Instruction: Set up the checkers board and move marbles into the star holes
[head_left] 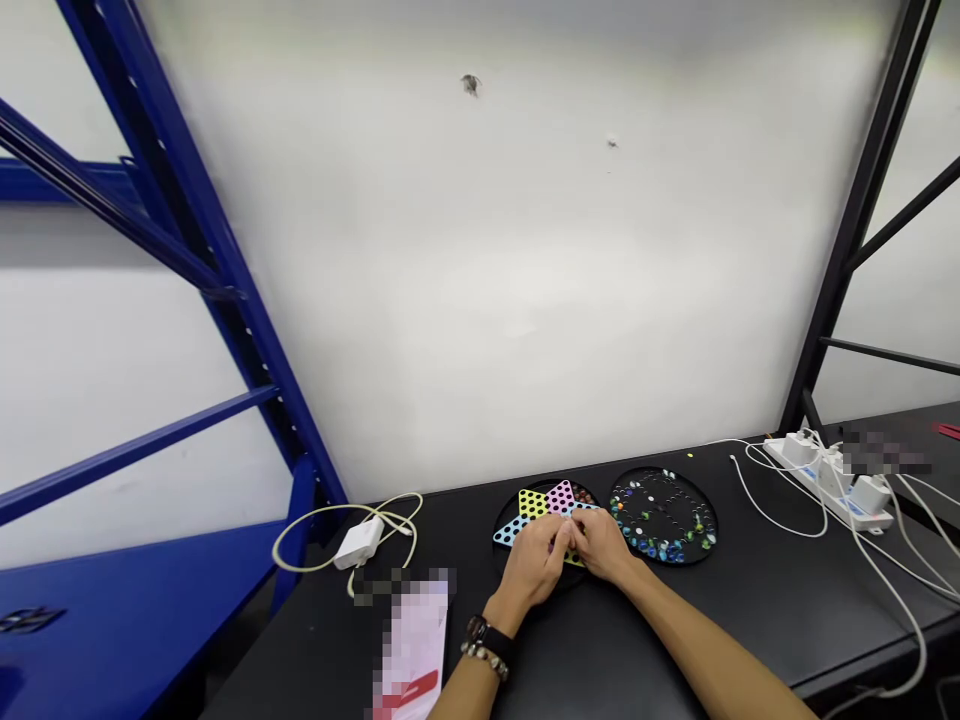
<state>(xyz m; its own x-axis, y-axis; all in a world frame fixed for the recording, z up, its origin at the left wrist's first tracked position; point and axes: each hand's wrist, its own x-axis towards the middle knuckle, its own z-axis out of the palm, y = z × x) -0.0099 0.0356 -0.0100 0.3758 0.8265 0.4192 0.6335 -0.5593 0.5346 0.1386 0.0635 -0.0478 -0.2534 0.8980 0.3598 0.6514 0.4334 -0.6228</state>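
A round black game board (538,505) with yellow, pink and blue star points full of holes lies on the black table (750,610). Both my hands rest over its near half. My left hand (534,562), with a watch and bead bracelet at the wrist, has its fingers curled together over the board. My right hand (602,545) meets it, fingertips pinched close at the board's middle. What the fingers hold, if anything, is hidden. Right of the board sits a round black tray (664,515) with several coloured marbles along its rim.
A white charger with a coiled cable (360,540) lies at the left of the table. A white power strip (829,480) with plugs and cables sits at the right. A pink-white packet (416,645) lies near the front edge. Blue shelving (187,330) stands left, a black rack (855,240) right.
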